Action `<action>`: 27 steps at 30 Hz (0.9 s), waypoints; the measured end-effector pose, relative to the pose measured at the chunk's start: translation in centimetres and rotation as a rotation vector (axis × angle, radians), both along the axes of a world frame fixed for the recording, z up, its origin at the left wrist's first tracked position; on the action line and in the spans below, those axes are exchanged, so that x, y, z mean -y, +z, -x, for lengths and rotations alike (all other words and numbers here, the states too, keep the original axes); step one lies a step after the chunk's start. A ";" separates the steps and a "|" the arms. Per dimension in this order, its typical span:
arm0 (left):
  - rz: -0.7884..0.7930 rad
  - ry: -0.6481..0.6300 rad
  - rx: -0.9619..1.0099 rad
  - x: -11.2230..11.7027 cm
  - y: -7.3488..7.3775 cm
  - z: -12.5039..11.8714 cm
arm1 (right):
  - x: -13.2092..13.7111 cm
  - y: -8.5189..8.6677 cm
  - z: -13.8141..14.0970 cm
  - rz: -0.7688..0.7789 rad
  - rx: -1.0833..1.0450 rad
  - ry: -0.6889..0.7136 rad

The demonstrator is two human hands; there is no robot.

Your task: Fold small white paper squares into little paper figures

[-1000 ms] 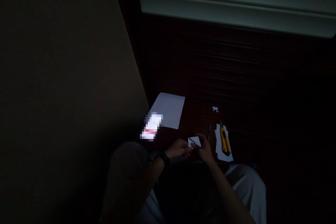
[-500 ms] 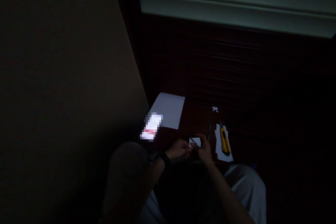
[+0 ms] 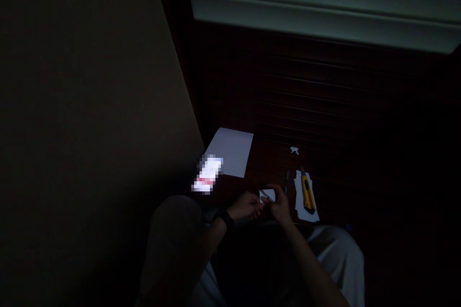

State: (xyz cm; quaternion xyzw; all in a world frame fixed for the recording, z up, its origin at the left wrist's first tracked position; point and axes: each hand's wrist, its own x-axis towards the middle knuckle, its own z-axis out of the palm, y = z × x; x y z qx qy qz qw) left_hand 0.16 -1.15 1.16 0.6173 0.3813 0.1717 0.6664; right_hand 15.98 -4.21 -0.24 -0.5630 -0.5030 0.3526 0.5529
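My left hand [image 3: 247,205], with a dark band on its wrist, is closed at the lower left edge of a small white piece of paper [image 3: 270,194]. My right hand [image 3: 280,208] curls round the paper's right side, index finger along the top and thumb in front. A thin, dark, blade-like tool [image 3: 265,194] lies diagonally across the paper, running into my right hand; its kind is too dim to make out. Just right of that hand is a slim dark pen-like object [image 3: 286,181]. Farther right, a yellow utility knife [image 3: 308,195] rests on white paper [image 3: 300,204].
A lit phone [image 3: 208,174], its screen blurred, overlaps a large white sheet [image 3: 234,151] at the left of the dark table. A small jagged paper scrap [image 3: 294,150] lies toward the back. A wall [image 3: 108,81] rises at left, with pale slats [image 3: 306,14] above.
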 end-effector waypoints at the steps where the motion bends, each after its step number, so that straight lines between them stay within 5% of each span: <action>1: 0.003 0.001 0.003 0.0 0.0 0.0 | 0.0 -0.1 0.0 0.002 0.003 -0.010; 13: 0.035 0.084 0.055 -0.3 0.6 0.3 | 0.4 0.6 -0.2 0.068 -0.189 0.137; 27: 0.024 0.071 0.070 -0.2 0.1 0.2 | 0.6 0.9 -0.4 0.147 -0.250 0.125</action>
